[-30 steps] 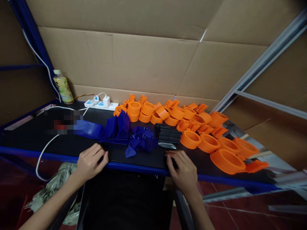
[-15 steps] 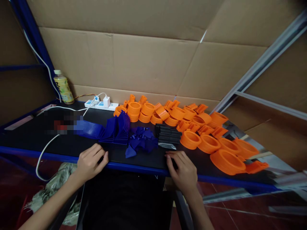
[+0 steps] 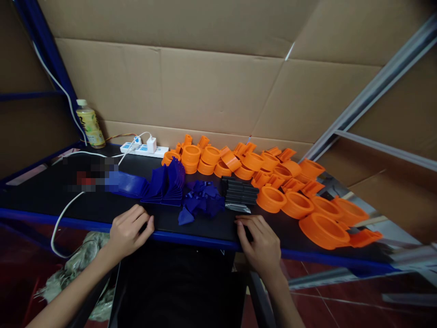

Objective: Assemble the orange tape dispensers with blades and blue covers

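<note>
My left hand (image 3: 131,230) rests on the front edge of the black-topped table (image 3: 99,212), its fingers loosely bent and the thumb apart. Nothing shows in it. Also at the edge lies my right hand (image 3: 259,239), relaxed and empty, fingers loosely extended with the thumb apart. Its fingertips are just in front of a knife-like piece with a silvery, pointed end (image 3: 238,208) and a stack of black strips (image 3: 241,190). Between the hands, farther back, sit a heap of small blue pieces (image 3: 205,198) and a row of upright blue plates (image 3: 167,184).
Many orange ring-shaped parts (image 3: 271,199) fill the back and right. Behind the left side are a white power strip (image 3: 160,151) with cables and a drink bottle (image 3: 91,125). Flat blue sheets (image 3: 131,184) lie beside a pixelated patch. A cardboard wall (image 3: 205,91) closes the back.
</note>
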Motion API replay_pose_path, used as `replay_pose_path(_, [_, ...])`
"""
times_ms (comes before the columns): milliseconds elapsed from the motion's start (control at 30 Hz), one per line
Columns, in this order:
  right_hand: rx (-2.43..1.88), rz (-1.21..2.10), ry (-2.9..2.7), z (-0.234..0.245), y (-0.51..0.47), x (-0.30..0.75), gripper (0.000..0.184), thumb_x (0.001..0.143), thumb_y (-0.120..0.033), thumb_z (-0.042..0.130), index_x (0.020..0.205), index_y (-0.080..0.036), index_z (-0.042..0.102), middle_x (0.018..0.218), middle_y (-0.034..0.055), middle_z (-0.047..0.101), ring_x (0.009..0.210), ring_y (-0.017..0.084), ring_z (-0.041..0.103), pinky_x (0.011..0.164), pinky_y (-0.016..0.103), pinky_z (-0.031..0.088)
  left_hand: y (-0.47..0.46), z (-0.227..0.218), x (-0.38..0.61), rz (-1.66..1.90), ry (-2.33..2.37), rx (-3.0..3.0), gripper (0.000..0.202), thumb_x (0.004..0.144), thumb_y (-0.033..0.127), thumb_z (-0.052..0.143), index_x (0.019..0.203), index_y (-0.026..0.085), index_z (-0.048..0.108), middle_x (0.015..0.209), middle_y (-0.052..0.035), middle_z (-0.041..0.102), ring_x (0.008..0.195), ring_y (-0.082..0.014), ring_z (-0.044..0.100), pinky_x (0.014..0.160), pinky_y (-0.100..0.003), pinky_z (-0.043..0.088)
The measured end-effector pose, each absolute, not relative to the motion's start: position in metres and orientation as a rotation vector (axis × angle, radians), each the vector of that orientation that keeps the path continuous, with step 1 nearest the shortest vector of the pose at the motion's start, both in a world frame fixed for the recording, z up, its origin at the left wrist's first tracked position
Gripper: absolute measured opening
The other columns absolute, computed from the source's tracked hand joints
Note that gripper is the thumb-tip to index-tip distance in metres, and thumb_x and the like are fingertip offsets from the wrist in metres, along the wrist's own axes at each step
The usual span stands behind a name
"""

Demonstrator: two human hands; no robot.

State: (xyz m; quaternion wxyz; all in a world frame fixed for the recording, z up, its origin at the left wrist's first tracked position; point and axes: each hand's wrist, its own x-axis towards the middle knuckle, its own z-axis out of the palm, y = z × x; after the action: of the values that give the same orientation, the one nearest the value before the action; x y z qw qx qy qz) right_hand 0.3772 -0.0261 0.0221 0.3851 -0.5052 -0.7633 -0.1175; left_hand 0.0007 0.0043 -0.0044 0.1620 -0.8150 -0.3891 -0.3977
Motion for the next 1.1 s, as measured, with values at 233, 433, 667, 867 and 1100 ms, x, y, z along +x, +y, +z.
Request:
replay_pose_path(233, [-1.296,-0.290,-1.948,0.023,-0.026,0.377,0.011,0.097,-0.023,0.056,0.090,-0.022,0.064,0.096,0.0071,0.073,0.094,0.024,0.066,0.084,0.040,0.052,0.004,-0.004,0.002,-1.146,-1.102,-2.325,0.022,0.088,0.013,0.063,0.070,0.023,0.053,0.067,-0.0009,0.058,0.062,-0.0168,0.055,0.057,-0.031,0.041])
replay_pose_path(433, [-1.296,-0.306,-1.947,0.020,-0.026,0.378,0.012,0.096,-0.024,0.056,0.089,-0.022,0.065,0.095,0.0070,0.074,0.093,0.024,0.067,0.083,0.039,0.053,0.004,-0.003,0.002,-1.147,-1.107,-2.325,0.022,0.088,0.013,0.062,0.070,0.023,0.053,0.068,-0.0012,0.059,0.062,-0.0167,0.055,0.057,-0.031,0.041])
replay_pose_path(667, [-1.302,-0.284,-1.950,0.021,-0.026,0.379,0.012,0.097,-0.024,0.055,0.089,-0.022,0.064,0.096,0.0069,0.074,0.094,0.024,0.067,0.085,0.041,0.052,0.004,-0.005,0.001,-1.147,-1.118,-2.334,0.022,0.088,0.013,0.063,0.070,0.023,0.053,0.068,-0.0012,0.059,0.063,-0.0171,0.055,0.058,-0.031,0.042])
replay_pose_path(867, [-1.263,-0.258,-1.928,0.023,-0.029,0.375,0.010,0.096,-0.023,0.056,0.090,-0.023,0.064,0.095,0.0068,0.073,0.093,0.024,0.067,0.084,0.040,0.053,0.004,-0.004,0.001,-1.155,-1.122,-2.338,0.022,0.088,0.013,0.062,0.070,0.023,0.054,0.067,-0.0012,0.059,0.063,-0.0174,0.054,0.057,-0.031,0.041])
replay_pose_path(1100, [-1.657,-0.906,-1.345,0.049,-0.038,0.443,0.040,0.094,-0.039,0.058,0.126,-0.015,0.064,0.110,0.0247,0.070,0.107,0.041,0.061,0.084,0.057,0.044,0.002,-0.002,0.003,-1.191,-1.136,-2.361,0.023,0.088,0.014,0.062,0.068,0.022,0.055,0.066,-0.0009,0.058,0.063,-0.0173,0.054,0.059,-0.031,0.040])
